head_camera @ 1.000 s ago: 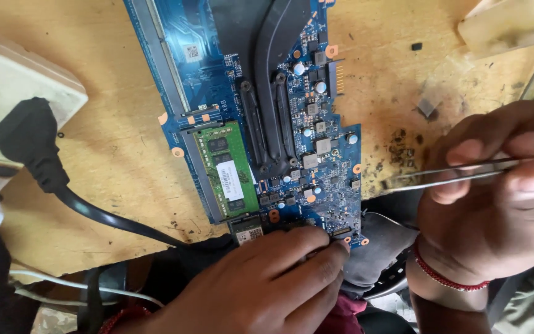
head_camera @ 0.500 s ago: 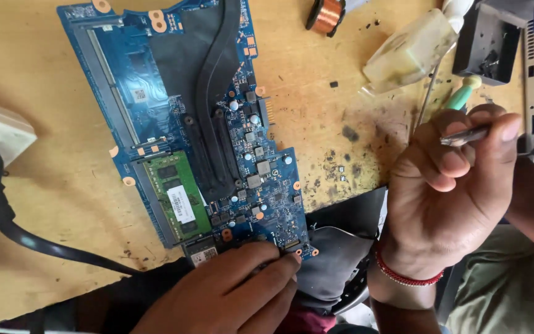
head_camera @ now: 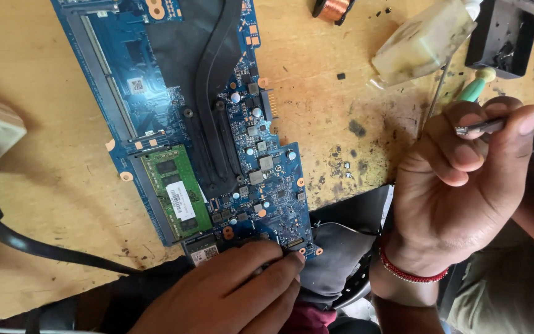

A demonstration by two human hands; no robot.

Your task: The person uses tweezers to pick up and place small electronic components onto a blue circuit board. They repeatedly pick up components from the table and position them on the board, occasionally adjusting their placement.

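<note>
At the desk's near edge, a blue circuit board (head_camera: 174,124) is pressed at its lower corner by the left hand (head_camera: 230,297), fingers flat. Metal tweezers (head_camera: 480,128) are pinched in the right hand's (head_camera: 458,192) closed grip.

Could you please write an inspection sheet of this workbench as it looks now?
Surface: wooden bench, scorched and speckled right of the board.
Job's things: blue circuit board with black heat pipe and green memory module; metal tweezers.
Clutter: copper coil, translucent bottle, green-handled tool, black tray.
Grips: left hand presses the board's lower edge; right hand pinches the tweezers, off the board.
Cables: black cable at left.
Surroundings: dark cloth under the board's corner.
</note>
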